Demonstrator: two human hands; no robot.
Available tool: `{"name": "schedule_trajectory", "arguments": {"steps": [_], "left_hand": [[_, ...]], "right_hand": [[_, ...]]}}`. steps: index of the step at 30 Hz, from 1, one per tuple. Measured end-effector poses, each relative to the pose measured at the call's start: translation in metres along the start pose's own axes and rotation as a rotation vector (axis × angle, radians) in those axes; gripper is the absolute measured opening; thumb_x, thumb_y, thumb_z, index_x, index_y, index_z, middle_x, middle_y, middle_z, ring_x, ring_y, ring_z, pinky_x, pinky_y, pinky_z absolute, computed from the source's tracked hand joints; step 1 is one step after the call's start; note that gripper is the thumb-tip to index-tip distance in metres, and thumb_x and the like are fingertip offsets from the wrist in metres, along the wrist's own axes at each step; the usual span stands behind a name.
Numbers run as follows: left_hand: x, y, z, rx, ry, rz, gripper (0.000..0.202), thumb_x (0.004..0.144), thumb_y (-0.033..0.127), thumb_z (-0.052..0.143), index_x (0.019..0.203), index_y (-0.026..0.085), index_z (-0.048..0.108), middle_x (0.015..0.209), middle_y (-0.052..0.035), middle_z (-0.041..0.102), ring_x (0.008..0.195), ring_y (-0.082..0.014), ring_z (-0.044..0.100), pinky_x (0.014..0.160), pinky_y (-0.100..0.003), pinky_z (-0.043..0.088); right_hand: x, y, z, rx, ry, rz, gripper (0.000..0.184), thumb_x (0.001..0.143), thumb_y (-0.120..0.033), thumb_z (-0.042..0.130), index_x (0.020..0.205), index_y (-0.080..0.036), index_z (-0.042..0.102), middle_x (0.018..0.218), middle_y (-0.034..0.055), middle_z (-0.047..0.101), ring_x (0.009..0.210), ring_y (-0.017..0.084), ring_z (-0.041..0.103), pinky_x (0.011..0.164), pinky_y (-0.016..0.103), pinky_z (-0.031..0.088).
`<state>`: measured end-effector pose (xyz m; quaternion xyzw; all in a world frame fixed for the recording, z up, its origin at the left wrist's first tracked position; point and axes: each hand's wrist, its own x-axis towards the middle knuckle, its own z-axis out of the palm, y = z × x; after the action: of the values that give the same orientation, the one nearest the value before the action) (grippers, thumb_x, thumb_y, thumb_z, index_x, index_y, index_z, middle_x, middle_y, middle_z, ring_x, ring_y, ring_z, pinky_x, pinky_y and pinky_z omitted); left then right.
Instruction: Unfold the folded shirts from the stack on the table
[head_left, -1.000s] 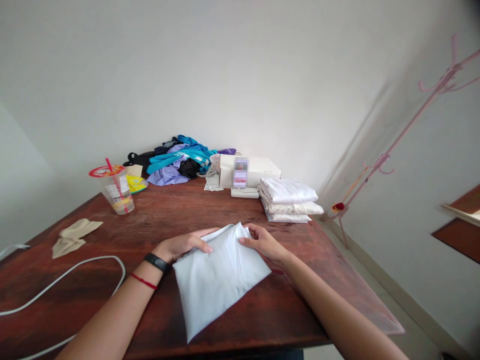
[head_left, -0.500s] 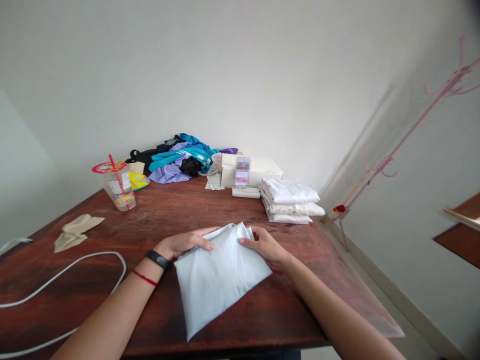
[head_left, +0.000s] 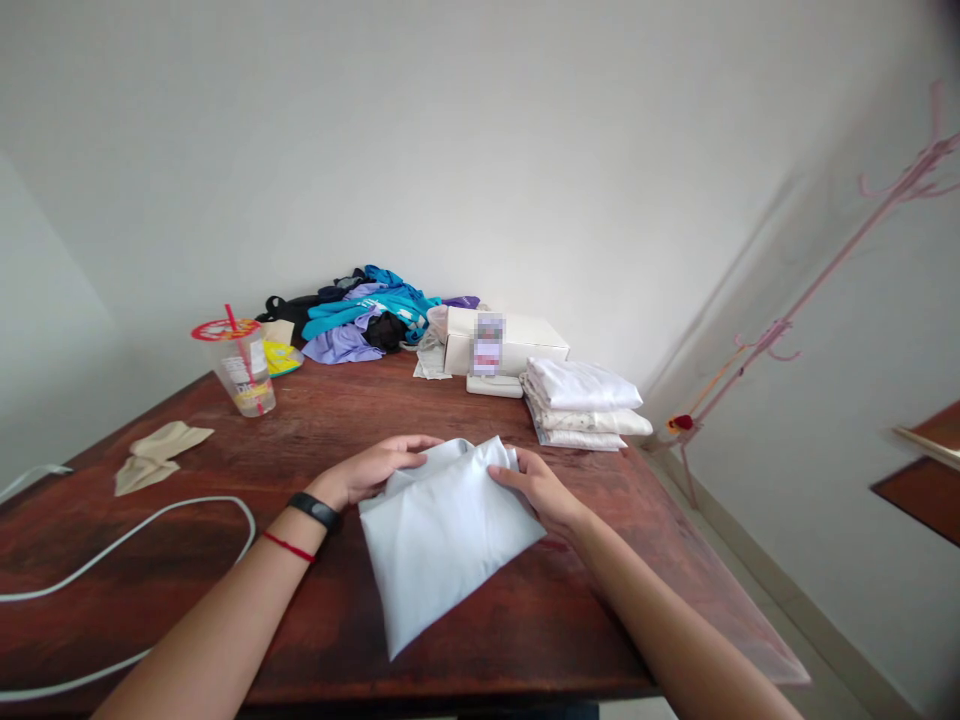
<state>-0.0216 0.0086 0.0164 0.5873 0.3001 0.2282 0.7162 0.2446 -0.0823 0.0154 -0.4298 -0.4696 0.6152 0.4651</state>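
A folded pale grey cloth [head_left: 457,545], smooth and slightly shiny, is held up tilted over the near part of the wooden table. My left hand [head_left: 382,467] grips its upper left edge, thumb near the top fold and fingers partly behind the fabric. At the upper right corner my right hand [head_left: 541,488] pinches the cloth, the thumb in front and the other fingers behind. Between the hands the top edge gapes a little, showing a loose fold. Its lower corner points down toward the table's front edge.
Folded white cloths [head_left: 585,400] are stacked at the right, beside a white box [head_left: 525,342]. A heap of clothes [head_left: 375,315] lies against the wall. To the left are a plastic cup [head_left: 244,370], a beige cloth piece [head_left: 157,452] and a white cable [head_left: 150,515]. A pink coat rack [head_left: 817,285] stands right.
The cloth has risen slightly and shifted a little right. My left thumb has slid back toward its top edge, and the upper fold now gapes more. The view has shifted slightly.
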Motion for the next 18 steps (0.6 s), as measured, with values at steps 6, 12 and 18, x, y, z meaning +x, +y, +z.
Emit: {"name": "schedule_trajectory", "arguments": {"steps": [6,12,18], "left_hand": [[0.011,-0.003,-0.026,0.107,0.442,0.161,0.06,0.067,0.04,0.08,0.119,0.015,0.067,0.111,-0.0119,0.074,0.088,-0.0241,0.069,0.075,-0.031,0.051],[0.006,-0.004,-0.049,0.518,0.659,0.302,0.038,0.076,0.04,0.064,0.105,0.016,0.071,0.096,-0.0092,0.076,0.087,-0.0257,0.07,0.077,-0.033,0.053],[0.008,-0.015,-0.051,0.735,0.731,0.37,0.025,0.083,0.036,0.061,0.099,0.021,0.072,0.107,-0.0096,0.075,0.103,-0.0298,0.066,0.096,-0.041,0.047]], "right_hand": [[0.003,-0.014,-0.019,0.01,0.083,-0.202,0.03,0.084,-0.048,0.075,0.087,-0.02,0.066,0.08,0.0017,0.07,0.073,0.018,0.062,0.069,0.027,0.047],[0.0,-0.023,-0.032,-0.004,-0.187,-0.159,0.064,0.096,-0.073,0.035,0.083,-0.019,0.066,0.046,-0.0006,0.059,0.042,0.016,0.056,0.083,0.042,0.053],[0.003,-0.014,-0.022,-0.332,-0.102,-0.094,0.043,0.089,-0.061,0.062,0.085,-0.018,0.062,0.069,0.0057,0.071,0.057,0.018,0.064,0.063,0.033,0.052]]}}
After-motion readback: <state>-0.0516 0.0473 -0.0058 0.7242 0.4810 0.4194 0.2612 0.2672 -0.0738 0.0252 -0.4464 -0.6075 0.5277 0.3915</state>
